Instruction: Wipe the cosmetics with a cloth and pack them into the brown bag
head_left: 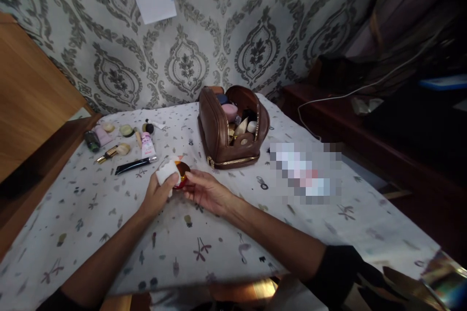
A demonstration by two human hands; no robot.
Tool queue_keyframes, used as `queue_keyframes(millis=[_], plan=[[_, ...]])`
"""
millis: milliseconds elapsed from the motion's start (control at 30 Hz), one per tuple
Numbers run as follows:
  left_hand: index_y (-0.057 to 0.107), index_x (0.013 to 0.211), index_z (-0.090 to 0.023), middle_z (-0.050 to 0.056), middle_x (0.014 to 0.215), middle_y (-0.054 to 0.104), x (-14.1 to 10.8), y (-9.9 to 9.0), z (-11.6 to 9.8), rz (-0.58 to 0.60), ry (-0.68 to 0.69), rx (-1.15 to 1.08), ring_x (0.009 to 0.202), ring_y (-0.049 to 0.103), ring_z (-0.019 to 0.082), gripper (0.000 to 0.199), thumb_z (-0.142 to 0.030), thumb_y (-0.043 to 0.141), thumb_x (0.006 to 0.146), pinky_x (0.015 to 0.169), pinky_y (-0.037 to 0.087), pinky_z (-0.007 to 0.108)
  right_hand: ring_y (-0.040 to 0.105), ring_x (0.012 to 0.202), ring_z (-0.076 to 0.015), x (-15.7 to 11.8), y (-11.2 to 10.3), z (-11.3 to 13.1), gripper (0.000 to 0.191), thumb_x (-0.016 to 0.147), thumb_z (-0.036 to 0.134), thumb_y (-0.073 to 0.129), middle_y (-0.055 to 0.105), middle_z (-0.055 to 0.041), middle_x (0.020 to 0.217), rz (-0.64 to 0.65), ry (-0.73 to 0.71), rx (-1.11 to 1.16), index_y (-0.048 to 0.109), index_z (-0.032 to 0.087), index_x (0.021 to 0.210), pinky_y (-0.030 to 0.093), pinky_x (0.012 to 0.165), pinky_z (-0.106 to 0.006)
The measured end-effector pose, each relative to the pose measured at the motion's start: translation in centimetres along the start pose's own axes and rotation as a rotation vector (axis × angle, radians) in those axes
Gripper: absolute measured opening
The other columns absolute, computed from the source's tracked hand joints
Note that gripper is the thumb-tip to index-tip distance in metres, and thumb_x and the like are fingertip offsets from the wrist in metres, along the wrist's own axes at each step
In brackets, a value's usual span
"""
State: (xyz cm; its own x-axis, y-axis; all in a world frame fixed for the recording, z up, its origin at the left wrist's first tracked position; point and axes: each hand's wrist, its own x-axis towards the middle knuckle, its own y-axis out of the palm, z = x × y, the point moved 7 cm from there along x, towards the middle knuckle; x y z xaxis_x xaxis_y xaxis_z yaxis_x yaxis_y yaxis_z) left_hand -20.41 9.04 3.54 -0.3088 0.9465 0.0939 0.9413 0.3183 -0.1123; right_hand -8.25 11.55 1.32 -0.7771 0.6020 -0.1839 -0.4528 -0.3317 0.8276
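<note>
A white wipe (pixel 167 171) is gripped in my left hand (pixel 155 195), pressed against a small round container (pixel 183 173), dark brown on top with a red lower edge. My right hand (pixel 207 191) pinches the right side of that container between thumb and fingers. Both hands are together above the patterned tablecloth, left of centre. Behind them to the right stands a brown cosmetic bag (pixel 233 129), unzipped at the top, with a pink item (pixel 229 112) and several other cosmetics inside. Close to the left hand lies a black tube (pixel 134 165) with a silver cap.
Several cosmetics are spread at the back left, among them a pink-and-white tube (pixel 147 145), a green round item (pixel 126 130) and a gold lipstick-like tube (pixel 107 154). A blurred patch (pixel 306 172) covers something on the right. A white cable (pixel 350 88) crosses the dark red furniture (pixel 310 107).
</note>
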Motion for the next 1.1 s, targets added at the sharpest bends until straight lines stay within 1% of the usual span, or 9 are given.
queue_keyframes(millis=[133,300,467,533,700,800,900,1000,1100], plan=[[0.07,0.115,-0.014,0.01,0.105,0.075,0.1,-0.1,-0.7,-0.035,0.046,-0.019,0.105,0.067,0.025,0.059,-0.062,0.065,0.081,0.1,0.049,0.034,0.064,0.071,-0.0106,0.1,-0.3,-0.1,0.032,0.064,0.03,0.089,0.074,-0.0043,0.082,-0.04,0.0,0.01,0.071,0.012,0.083,0.047,0.061,-0.02],[0.07,0.117,-0.015,0.011,0.113,0.073,0.2,-0.3,-0.8,-0.069,-0.009,-0.04,0.108,0.067,0.027,0.063,-0.067,0.061,0.082,0.097,0.052,0.035,0.061,0.066,-0.0113,-0.1,-0.4,0.0,0.033,0.065,0.026,0.085,0.072,0.0001,0.079,-0.043,0.008,0.024,0.068,0.017,0.092,0.045,0.057,-0.022],[0.069,0.12,-0.015,0.013,0.11,0.074,0.0,0.6,1.3,0.181,-0.16,-0.16,0.105,0.068,0.03,0.065,-0.063,0.068,0.077,0.091,0.055,0.038,0.063,0.066,-0.0118,-0.3,-0.2,0.4,0.045,0.065,0.025,0.084,0.072,0.0027,0.088,-0.034,-0.017,0.028,0.065,0.025,0.106,0.038,0.05,-0.02],[0.069,0.118,-0.014,0.013,0.106,0.075,-0.2,0.6,1.5,0.214,-0.174,-0.141,0.101,0.069,0.03,0.065,-0.06,0.074,0.072,0.09,0.055,0.039,0.063,0.066,-0.0116,-0.3,-0.1,0.5,0.048,0.063,0.025,0.086,0.072,0.0031,0.088,-0.03,-0.02,0.046,0.065,0.026,0.106,0.038,0.049,-0.02],[0.071,0.113,-0.014,0.012,0.103,0.075,-0.1,0.3,-0.2,0.095,-0.043,-0.059,0.101,0.068,0.029,0.064,-0.064,0.071,0.073,0.095,0.053,0.038,0.067,0.071,-0.0124,-0.1,-0.2,0.4,0.056,0.06,0.033,0.092,0.073,-0.0005,0.093,-0.044,-0.051,0.032,0.066,0.021,0.108,0.048,0.056,-0.021],[0.072,0.108,-0.015,0.01,0.105,0.075,0.0,0.1,-1.2,0.003,0.026,-0.02,0.106,0.067,0.027,0.056,-0.061,0.068,0.078,0.099,0.05,0.035,0.067,0.072,-0.0111,0.1,-0.8,0.3,0.05,0.057,0.034,0.094,0.072,-0.0003,0.086,-0.1,-0.073,0.016,0.067,0.017,0.096,0.051,0.063,-0.021],[0.074,0.1,-0.015,0.009,0.098,0.076,0.0,-0.2,-1.4,-0.07,0.022,-0.013,0.098,0.069,0.026,0.052,-0.062,0.067,0.079,0.09,0.054,0.033,0.066,0.071,-0.0099,0.2,-1.1,0.1,0.042,0.058,0.03,0.094,0.072,-0.0003,0.081,-0.107,-0.071,-0.011,0.066,0.015,0.085,0.05,0.064,-0.021],[0.074,0.1,-0.014,0.01,0.096,0.076,0.1,-0.3,-1.1,-0.066,-0.039,-0.066,0.094,0.07,0.027,0.055,-0.064,0.067,0.078,0.084,0.056,0.033,0.065,0.073,-0.0101,0.3,-1.2,0.1,0.039,0.058,0.027,0.094,0.072,-0.0013,0.083,-0.087,-0.08,-0.016,0.067,0.014,0.084,0.049,0.067,-0.022],[0.073,0.109,-0.015,0.012,0.101,0.076,0.1,0.3,-0.5,0.051,-0.111,-0.142,0.1,0.069,0.029,0.06,-0.066,0.066,0.077,0.089,0.055,0.037,0.066,0.081,-0.0121,0.4,-1.2,0.6,0.037,0.059,0.028,0.093,0.073,-0.0029,0.089,-0.079,-0.12,0.019,0.07,0.014,0.084,0.051,0.076,-0.025]])
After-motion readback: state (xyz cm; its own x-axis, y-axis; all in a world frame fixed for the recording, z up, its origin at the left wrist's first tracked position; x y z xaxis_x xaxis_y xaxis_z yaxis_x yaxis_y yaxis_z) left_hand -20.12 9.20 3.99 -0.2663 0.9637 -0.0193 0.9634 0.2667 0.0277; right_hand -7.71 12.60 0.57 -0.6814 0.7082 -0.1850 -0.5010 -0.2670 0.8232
